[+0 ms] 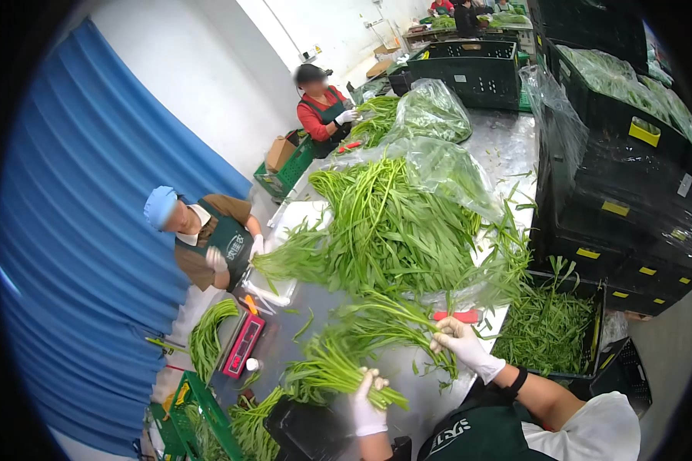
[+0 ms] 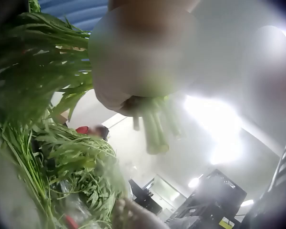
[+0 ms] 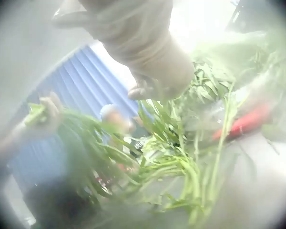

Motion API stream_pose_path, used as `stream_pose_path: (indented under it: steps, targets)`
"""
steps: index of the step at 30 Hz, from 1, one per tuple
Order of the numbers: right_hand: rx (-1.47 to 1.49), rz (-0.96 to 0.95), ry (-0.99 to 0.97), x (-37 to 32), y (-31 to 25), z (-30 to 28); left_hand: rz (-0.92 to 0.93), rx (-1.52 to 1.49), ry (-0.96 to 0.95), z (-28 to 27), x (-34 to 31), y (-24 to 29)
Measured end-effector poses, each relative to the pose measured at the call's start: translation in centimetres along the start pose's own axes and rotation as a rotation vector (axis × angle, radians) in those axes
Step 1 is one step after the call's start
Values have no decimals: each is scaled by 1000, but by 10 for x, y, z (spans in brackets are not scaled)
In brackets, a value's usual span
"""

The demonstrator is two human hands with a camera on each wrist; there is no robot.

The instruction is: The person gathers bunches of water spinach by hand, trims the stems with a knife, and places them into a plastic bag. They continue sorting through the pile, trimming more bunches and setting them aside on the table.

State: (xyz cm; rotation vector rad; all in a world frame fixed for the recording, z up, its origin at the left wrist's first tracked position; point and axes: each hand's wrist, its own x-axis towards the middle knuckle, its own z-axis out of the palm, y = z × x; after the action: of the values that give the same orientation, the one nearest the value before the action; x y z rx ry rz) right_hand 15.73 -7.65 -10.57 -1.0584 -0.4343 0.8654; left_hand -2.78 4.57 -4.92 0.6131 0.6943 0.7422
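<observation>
My gloved left hand (image 1: 369, 407) grips a bunch of water spinach (image 1: 323, 373) round its lower stems, leaves pointing away to the upper left. In the left wrist view the cut stem ends (image 2: 156, 136) stick out below the blurred glove. My gloved right hand (image 1: 465, 349), at the table's near right, pinches a few loose water spinach stalks (image 1: 396, 315) between fingers and thumb. Those stalks (image 3: 190, 176) spread below the curled fingers in the right wrist view. A large heap of water spinach (image 1: 392, 230) lies just beyond both hands. Close to the right fingertips is a red-handled tool (image 1: 457, 316).
A pink scale (image 1: 244, 346) stands at the metal table's left edge. At the right, a black crate (image 1: 598, 330) holds loose greens beside stacked black crates (image 1: 615, 230). A green crate (image 1: 200, 415) is lower left. Two people (image 1: 234, 242) (image 1: 327, 115) work across the table.
</observation>
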Motion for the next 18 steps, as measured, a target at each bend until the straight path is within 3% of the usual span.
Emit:
stream_pose_path:
  steps: [3,7,9,13,15,18]
  targets:
    - [-40,-42,-48,-14,-20,21,3,38,-77,13,7,-5]
    - [-345,-161,-114,-22,-21,21,100,-57,-188,32,2,9]
    - [-723,-313,-164,-25,-23,19,120,-121,-234,32,1,15]
    - [-700,-314,-149,-27,-30,24,100,-28,-136,27,2,17]
    - [-506,-110,-306,-28,-55,38,92,-1,-141,32,-2,16]
    - [-388,-40,-336,-17,-45,43,97,29,-152,36,-8,14]
